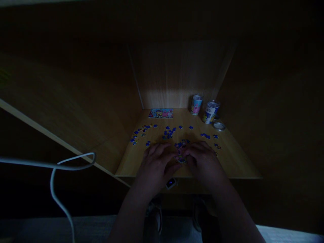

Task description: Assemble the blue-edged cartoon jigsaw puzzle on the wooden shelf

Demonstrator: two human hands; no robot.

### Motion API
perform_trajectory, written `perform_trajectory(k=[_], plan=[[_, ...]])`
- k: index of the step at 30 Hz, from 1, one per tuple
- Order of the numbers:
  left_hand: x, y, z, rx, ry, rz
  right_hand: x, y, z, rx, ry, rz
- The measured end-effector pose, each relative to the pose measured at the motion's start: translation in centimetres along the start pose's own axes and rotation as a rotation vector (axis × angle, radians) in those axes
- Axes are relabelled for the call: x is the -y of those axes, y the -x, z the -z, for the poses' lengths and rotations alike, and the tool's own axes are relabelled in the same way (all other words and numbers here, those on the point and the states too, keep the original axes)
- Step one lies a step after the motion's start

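Note:
A partly joined section of jigsaw puzzle [180,150], pink and blue, lies near the front of the wooden shelf between my hands. My left hand [157,162] rests at its left side, thumb and fingers apart, index fingertip touching the section's edge. On the other side, my right hand [201,157] has its fingers curled in, thumb and index closed on a puzzle piece at the section's right edge; most of that piece is hidden. Loose blue puzzle pieces [168,133] lie just beyond the hands, with more pieces [143,130] spread at the left.
A picture card [161,113] lies at the back left. Two printed cans [196,104] [211,112] stand at the back right beside a round lid [219,126]. More pieces [205,135] lie at the right. A white cable [54,182] hangs at the left. The place is dim.

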State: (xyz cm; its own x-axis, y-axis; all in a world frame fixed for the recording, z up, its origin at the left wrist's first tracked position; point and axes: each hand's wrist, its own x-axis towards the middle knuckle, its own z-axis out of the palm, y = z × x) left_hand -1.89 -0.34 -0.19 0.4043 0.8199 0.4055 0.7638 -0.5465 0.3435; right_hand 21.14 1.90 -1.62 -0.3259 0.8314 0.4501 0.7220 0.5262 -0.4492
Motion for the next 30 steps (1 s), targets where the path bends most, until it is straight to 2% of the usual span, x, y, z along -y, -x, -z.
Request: perform_trajectory(k=[14,20,22,25,27,28,30], plan=[[0.1,0.1,0.6,-0.028,0.102,-0.051,0.2,0.0,0.1,-0.023,-0.023,-0.001],[0.4,0.6,1.7,-0.051,0.009,-0.027,-0.2,0.1,-0.2,-0.017,-0.027,0.001],[-0.8,0.5,2.5,-0.061,-0.001,-0.051,0.4,0.1,0.1,-0.037,-0.055,-0.009],[-4.0,0.7,2.7,0.005,0.021,-0.117,2.7,0.3,1.6,-0.082,-0.177,-0.047],[-6.6,1.6,1.4,-0.003,-0.053,-0.142,5.0,0.7,3.1,-0.079,-0.248,-0.088],[-7.9,2.3,0.3,-0.067,-0.107,-0.143,6.1,1.0,3.8,-0.069,-0.254,-0.1],[-10.0,4.2,-2.2,-0.184,-0.213,-0.058,8.1,1.7,5.1,-0.064,-0.208,-0.082]])
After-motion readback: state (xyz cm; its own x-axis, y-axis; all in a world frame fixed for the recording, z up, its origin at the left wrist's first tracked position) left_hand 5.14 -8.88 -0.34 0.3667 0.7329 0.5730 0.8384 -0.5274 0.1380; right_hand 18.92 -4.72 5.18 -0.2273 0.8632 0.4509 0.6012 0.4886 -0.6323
